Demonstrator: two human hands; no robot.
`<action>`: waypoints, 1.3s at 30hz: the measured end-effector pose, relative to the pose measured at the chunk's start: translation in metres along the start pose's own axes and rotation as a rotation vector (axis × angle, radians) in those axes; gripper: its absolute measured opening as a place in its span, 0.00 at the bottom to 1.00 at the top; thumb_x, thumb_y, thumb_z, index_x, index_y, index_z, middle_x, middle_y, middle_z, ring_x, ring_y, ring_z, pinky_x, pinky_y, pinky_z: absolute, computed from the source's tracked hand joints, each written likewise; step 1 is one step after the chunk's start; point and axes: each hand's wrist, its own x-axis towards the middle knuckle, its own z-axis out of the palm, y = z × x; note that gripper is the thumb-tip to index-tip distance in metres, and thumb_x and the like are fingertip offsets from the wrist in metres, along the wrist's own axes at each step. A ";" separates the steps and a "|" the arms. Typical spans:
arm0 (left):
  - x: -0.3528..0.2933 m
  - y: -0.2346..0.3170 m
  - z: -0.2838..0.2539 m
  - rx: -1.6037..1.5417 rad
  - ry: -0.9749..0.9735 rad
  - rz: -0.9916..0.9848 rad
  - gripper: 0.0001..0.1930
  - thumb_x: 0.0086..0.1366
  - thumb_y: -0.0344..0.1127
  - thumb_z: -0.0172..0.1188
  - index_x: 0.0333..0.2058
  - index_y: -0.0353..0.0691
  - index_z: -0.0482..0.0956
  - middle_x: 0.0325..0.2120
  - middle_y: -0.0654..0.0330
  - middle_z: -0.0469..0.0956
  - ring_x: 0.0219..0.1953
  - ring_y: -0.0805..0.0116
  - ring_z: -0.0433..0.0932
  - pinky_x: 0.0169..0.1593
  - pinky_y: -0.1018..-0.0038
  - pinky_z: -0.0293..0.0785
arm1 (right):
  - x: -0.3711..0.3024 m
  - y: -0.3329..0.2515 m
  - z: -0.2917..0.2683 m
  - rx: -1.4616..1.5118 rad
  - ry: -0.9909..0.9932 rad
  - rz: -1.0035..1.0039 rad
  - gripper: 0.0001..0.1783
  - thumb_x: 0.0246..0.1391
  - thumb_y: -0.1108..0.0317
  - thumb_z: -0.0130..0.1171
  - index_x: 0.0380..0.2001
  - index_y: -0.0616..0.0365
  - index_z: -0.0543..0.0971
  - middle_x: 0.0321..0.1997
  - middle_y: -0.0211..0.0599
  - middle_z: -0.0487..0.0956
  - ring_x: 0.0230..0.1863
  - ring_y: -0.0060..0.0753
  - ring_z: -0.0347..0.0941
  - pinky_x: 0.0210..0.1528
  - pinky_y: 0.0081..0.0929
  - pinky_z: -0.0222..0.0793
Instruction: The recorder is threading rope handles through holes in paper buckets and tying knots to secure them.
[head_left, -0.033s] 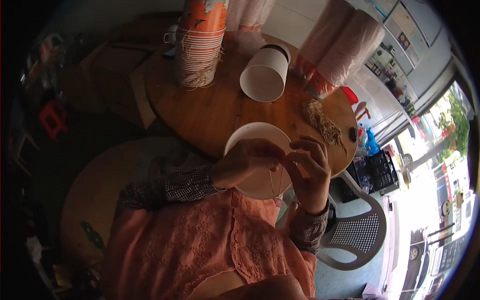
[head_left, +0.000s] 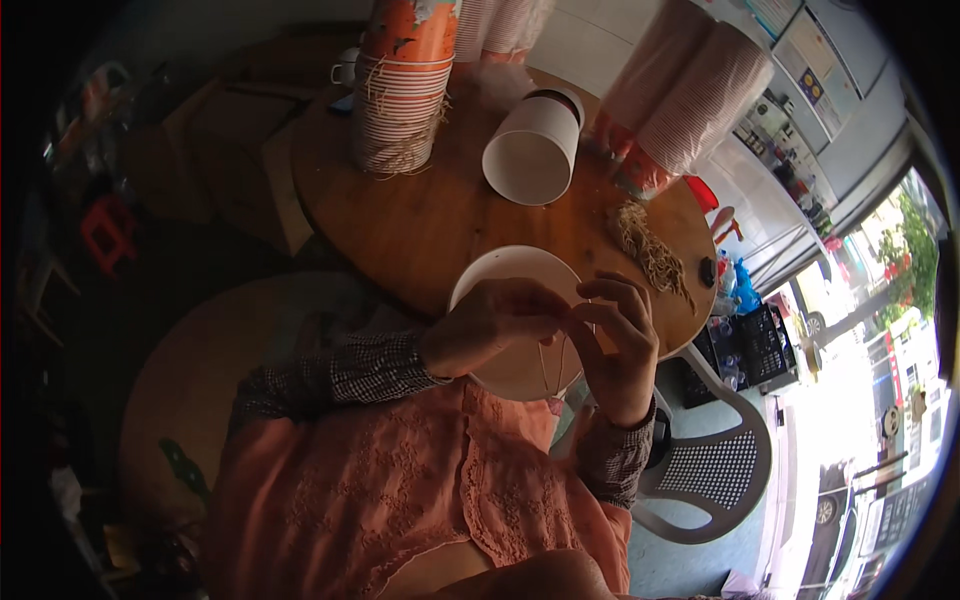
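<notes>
My left hand [head_left: 498, 318] and my right hand [head_left: 622, 350] meet over a white paper bucket [head_left: 482, 272], held close to my body at the table's near edge. Their fingertips pinch a thin, pale string [head_left: 553, 378], which hangs in a narrow loop against the bucket. How the string runs between the fingers is partly hidden. Both hands are closed at the fingertips, with some right fingers raised and curled. On the table to the right lies a bundle of similar tan strings [head_left: 652, 250]. Another white bucket [head_left: 528, 165] lies on its side farther back, its mouth toward me.
A tall stack of orange-and-white buckets [head_left: 405, 100] draped with strings stands on the round wooden table [head_left: 400, 240]. Plastic-wrapped bucket stacks [head_left: 690, 100] stand at the back right. A grey plastic chair [head_left: 710, 470] and a black crate [head_left: 760, 345] are to the right.
</notes>
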 end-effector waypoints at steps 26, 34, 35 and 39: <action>-0.013 -0.003 0.005 0.334 0.099 0.277 0.07 0.65 0.27 0.57 0.41 0.35 0.74 0.38 0.63 0.77 0.42 0.77 0.77 0.49 0.81 0.74 | -0.037 0.017 0.034 0.549 0.095 0.419 0.05 0.48 0.76 0.64 0.31 0.61 0.81 0.31 0.33 0.82 0.38 0.27 0.76 0.61 0.38 0.61; -0.013 -0.003 0.007 0.381 0.183 0.297 0.06 0.66 0.25 0.55 0.42 0.33 0.74 0.35 0.63 0.77 0.33 0.82 0.74 0.39 0.83 0.73 | -0.031 0.004 0.033 0.202 0.186 0.092 0.07 0.45 0.79 0.62 0.29 0.58 0.78 0.27 0.32 0.79 0.32 0.33 0.76 0.57 0.40 0.63; -0.013 -0.005 0.006 0.393 0.171 0.291 0.06 0.66 0.25 0.55 0.42 0.33 0.74 0.35 0.63 0.77 0.33 0.82 0.74 0.39 0.83 0.73 | -0.031 0.002 0.033 0.157 0.197 0.043 0.08 0.44 0.79 0.62 0.30 0.57 0.77 0.27 0.31 0.78 0.31 0.34 0.75 0.56 0.41 0.63; -0.014 -0.006 0.004 0.475 0.157 0.321 0.06 0.66 0.25 0.55 0.41 0.33 0.75 0.32 0.64 0.77 0.30 0.82 0.73 0.35 0.83 0.71 | -0.031 0.005 0.029 0.171 0.202 0.014 0.10 0.43 0.79 0.61 0.30 0.56 0.75 0.28 0.31 0.78 0.31 0.34 0.75 0.55 0.41 0.63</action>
